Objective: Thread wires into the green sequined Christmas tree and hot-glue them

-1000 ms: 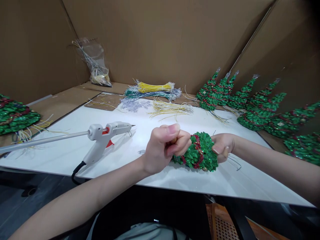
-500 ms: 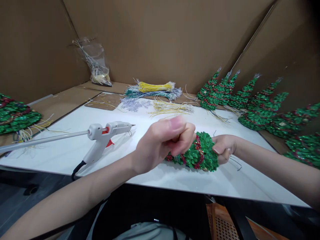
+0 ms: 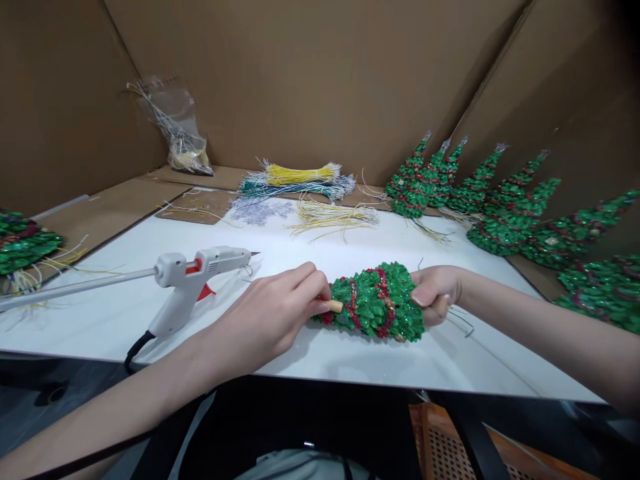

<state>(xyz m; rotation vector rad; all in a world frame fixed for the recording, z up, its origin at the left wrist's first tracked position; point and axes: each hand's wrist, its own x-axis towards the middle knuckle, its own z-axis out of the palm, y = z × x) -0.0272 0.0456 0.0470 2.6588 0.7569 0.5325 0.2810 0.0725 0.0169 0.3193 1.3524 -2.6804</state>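
A small green glittery tree [image 3: 373, 300] with red garlands lies on its side above the white board [image 3: 310, 360]. My right hand [image 3: 436, 293] is closed round its wide base, and thin wires stick out past that hand. My left hand [image 3: 283, 310] pinches a short tan stick [image 3: 336, 306] at the narrow end of the tree, with the stick lying across the branches. The fingers of my left hand hide the tree's tip. Left of that hand, a white glue gun [image 3: 193, 283] with a red trigger stands on the board.
Several finished trees [image 3: 480, 183] line the right and back right. Wire bundles [image 3: 300, 175], loose yellow wires [image 3: 330, 217] and clear pieces [image 3: 261, 210] lie at the back. A plastic bag [image 3: 186, 143] leans on the cardboard wall. Another tree [image 3: 25, 241] is far left.
My left hand has come down and turned, and the tan stick it pinches now shows against the tree. My right hand keeps its hold on the base. The whole view has shifted slightly.
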